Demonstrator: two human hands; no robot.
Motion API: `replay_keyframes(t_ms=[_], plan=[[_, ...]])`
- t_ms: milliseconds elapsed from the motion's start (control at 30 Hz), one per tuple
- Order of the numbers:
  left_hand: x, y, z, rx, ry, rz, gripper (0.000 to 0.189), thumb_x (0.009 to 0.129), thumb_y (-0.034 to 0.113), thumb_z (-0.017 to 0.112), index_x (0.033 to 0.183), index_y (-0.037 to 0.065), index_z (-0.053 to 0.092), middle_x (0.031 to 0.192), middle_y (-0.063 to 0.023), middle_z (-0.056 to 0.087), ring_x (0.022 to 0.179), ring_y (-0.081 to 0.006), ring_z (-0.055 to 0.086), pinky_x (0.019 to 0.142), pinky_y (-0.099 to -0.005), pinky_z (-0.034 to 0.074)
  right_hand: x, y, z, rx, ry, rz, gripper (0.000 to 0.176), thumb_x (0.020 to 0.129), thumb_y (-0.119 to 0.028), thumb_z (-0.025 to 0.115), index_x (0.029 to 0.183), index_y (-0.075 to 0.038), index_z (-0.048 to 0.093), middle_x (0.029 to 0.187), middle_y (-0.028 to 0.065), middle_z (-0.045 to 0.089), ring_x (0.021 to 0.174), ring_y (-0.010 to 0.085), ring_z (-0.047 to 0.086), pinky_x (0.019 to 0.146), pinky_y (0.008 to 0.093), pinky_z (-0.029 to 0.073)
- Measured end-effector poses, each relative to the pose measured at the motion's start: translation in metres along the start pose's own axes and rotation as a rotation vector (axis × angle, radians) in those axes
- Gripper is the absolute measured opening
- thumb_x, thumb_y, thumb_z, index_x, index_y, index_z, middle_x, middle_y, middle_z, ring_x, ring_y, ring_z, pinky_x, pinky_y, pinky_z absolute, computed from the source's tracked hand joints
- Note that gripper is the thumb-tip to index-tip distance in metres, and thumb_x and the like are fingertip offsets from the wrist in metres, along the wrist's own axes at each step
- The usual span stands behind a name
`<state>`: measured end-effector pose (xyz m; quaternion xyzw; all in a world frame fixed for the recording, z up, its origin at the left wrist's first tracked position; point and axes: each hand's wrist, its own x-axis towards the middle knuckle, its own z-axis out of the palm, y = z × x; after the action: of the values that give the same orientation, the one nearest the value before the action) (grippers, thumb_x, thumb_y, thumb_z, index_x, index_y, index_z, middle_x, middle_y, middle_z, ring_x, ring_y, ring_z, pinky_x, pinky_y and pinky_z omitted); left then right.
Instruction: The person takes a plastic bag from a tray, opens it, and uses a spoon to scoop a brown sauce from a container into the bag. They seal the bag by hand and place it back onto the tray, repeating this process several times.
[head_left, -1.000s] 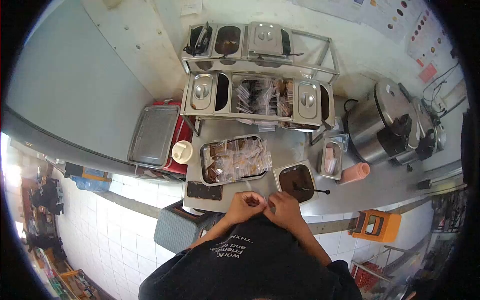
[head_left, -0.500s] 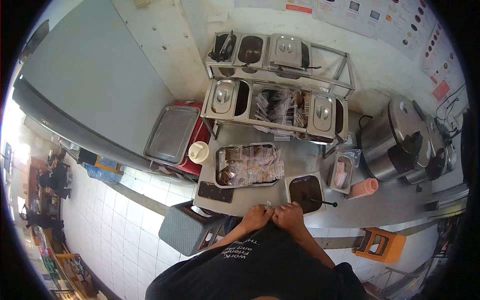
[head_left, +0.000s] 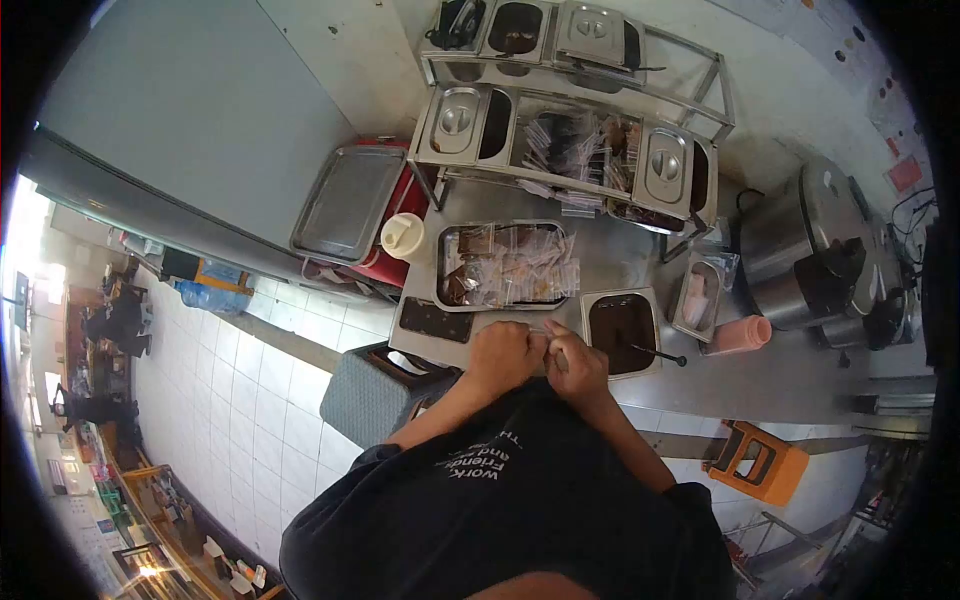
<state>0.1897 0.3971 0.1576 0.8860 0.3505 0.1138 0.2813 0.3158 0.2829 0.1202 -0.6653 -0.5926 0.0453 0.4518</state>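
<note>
My left hand (head_left: 503, 356) and my right hand (head_left: 577, 366) are both closed, almost touching, in front of my chest at the counter's near edge. Pinched between them is a small see-through plastic bag (head_left: 541, 334), mostly hidden by the fingers. Just beyond lies a metal tray (head_left: 441, 275) with several small clear bags (head_left: 520, 270) of brown filling. Beside my right hand stands a square metal pan (head_left: 620, 328) of dark brown sauce, a black-handled utensil (head_left: 668, 356) resting in it. A dark flat phone-like slab (head_left: 436, 320) lies left of my hands.
A two-level rack (head_left: 570, 185) of lidded metal pans stands behind. To the right are a narrow pan (head_left: 697, 295), a pink bottle (head_left: 740, 335) and large steel cookers (head_left: 800, 250). A cream-lidded container (head_left: 402, 236), grey stool (head_left: 375, 395) and orange stool (head_left: 757, 463) are nearby.
The view has tipped downward, so the counter sits higher in the picture. My hands have come up, look larger, and the left one has turned; both still pinch the small bag.
</note>
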Motion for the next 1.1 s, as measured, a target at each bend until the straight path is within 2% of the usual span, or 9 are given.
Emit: replay_keyframes(t_ms=[200, 300, 400, 500, 600, 700, 800, 967, 1100], plan=[[-0.006, -0.023, 0.017, 0.022, -0.021, -0.066, 0.036, 0.089, 0.029, 0.057, 0.074, -0.001, 0.069, 0.071, -0.0271, 0.066, 0.067, -0.0463, 0.067, 0.065, -0.0547, 0.054, 0.009, -0.010, -0.005, -0.238, -0.027, -0.124, 0.016, 0.081, -0.010, 0.071, 0.095, -0.005, 0.068, 0.130, 0.0157, 0.067, 0.077, 0.0247, 0.073, 0.062, 0.0336, 0.057], [-0.005, -0.041, 0.019, -0.163, -0.187, 0.100, 0.029, 0.090, 0.029, 0.056, 0.083, 0.005, 0.070, 0.071, -0.0242, 0.067, 0.069, -0.0464, 0.066, 0.062, -0.0559, 0.053, 0.007, -0.017, -0.003, -0.432, -0.154, -0.081, 0.024, 0.086, -0.021, 0.066, 0.103, -0.006, 0.073, 0.113, 0.0156, 0.073, 0.073, 0.0247, 0.073, 0.065, 0.0385, 0.057], [-0.008, -0.059, 0.045, 0.168, -0.112, 0.328, 0.042, 0.096, 0.029, 0.050, 0.067, 0.005, 0.068, 0.069, -0.0216, 0.068, 0.072, -0.0427, 0.067, 0.067, -0.0504, 0.053, 0.000, -0.017, 0.005, -0.500, -0.773, 0.161, 0.027, 0.090, -0.025, 0.059, 0.102, -0.007, 0.075, 0.088, 0.0129, 0.075, 0.069, 0.0254, 0.072, 0.072, 0.0436, 0.055], [-0.010, -0.035, 0.027, -0.055, -0.240, 0.063, 0.037, 0.096, 0.028, 0.051, 0.074, 0.004, 0.070, 0.075, -0.0213, 0.069, 0.074, -0.0426, 0.067, 0.068, -0.0506, 0.053, -0.029, 0.001, 0.008, -0.454, -0.532, -0.063, 0.021, 0.089, -0.019, 0.057, 0.095, -0.009, 0.075, 0.068, 0.0082, 0.070, 0.064, 0.0254, 0.070, 0.074, 0.0428, 0.054], [-0.007, -0.046, 0.033, -0.001, -0.362, 0.252, 0.030, 0.090, 0.033, 0.060, 0.089, 0.005, 0.070, 0.074, -0.0202, 0.068, 0.072, -0.0440, 0.066, 0.067, -0.0538, 0.051, -0.033, 0.005, 0.000, -0.411, -0.554, -0.151, 0.020, 0.087, -0.014, 0.056, 0.095, -0.009, 0.074, 0.066, 0.0084, 0.068, 0.060, 0.0246, 0.068, 0.071, 0.0411, 0.054], [-0.008, -0.035, 0.033, -0.300, -0.331, -0.099, 0.037, 0.087, 0.034, 0.066, 0.081, -0.002, 0.067, 0.075, -0.0260, 0.065, 0.073, -0.0468, 0.064, 0.066, -0.0519, 0.051, -0.032, 0.011, -0.002, -0.403, -0.475, -0.229, 0.020, 0.086, -0.015, 0.057, 0.095, -0.010, 0.074, 0.063, 0.0079, 0.067, 0.059, 0.0227, 0.068, 0.070, 0.0386, 0.053], [-0.013, -0.036, 0.040, -0.254, -0.115, -0.046, 0.044, 0.087, 0.038, 0.070, 0.102, -0.002, 0.062, 0.084, -0.0254, 0.069, 0.079, -0.0409, 0.069, 0.073, -0.0445, 0.053, -0.025, -0.007, -0.018, -0.213, -0.338, -0.149, 0.019, 0.090, -0.015, 0.061, 0.099, -0.009, 0.076, 0.064, 0.0091, 0.068, 0.058, 0.0219, 0.068, 0.064, 0.0353, 0.053], [-0.019, -0.050, 0.042, -1.425, -0.122, 0.117, 0.062, 0.091, 0.020, 0.072, 0.136, 0.012, 0.030, 0.132, -0.0127, 0.055, 0.109, -0.0165, 0.059, 0.091, -0.0339, 0.049, -0.005, -0.021, -0.040, 0.394, -0.289, 0.402, 0.022, 0.096, -0.023, 0.069, 0.108, -0.005, 0.077, 0.062, 0.0076, 0.068, 0.047, 0.0111, 0.061, 0.047, 0.0277, 0.047], [-0.018, -0.053, 0.025, -1.314, -0.054, -0.132, 0.056, 0.088, -0.008, 0.070, 0.132, 0.009, 0.039, 0.112, -0.0111, 0.068, 0.098, -0.0136, 0.066, 0.079, -0.0246, 0.052, 0.001, -0.012, -0.055, 0.674, -0.351, 0.638, 0.027, 0.099, -0.026, 0.068, 0.110, -0.003, 0.076, 0.059, 0.0031, 0.063, 0.043, 0.0054, 0.056, 0.043, 0.0229, 0.042]])
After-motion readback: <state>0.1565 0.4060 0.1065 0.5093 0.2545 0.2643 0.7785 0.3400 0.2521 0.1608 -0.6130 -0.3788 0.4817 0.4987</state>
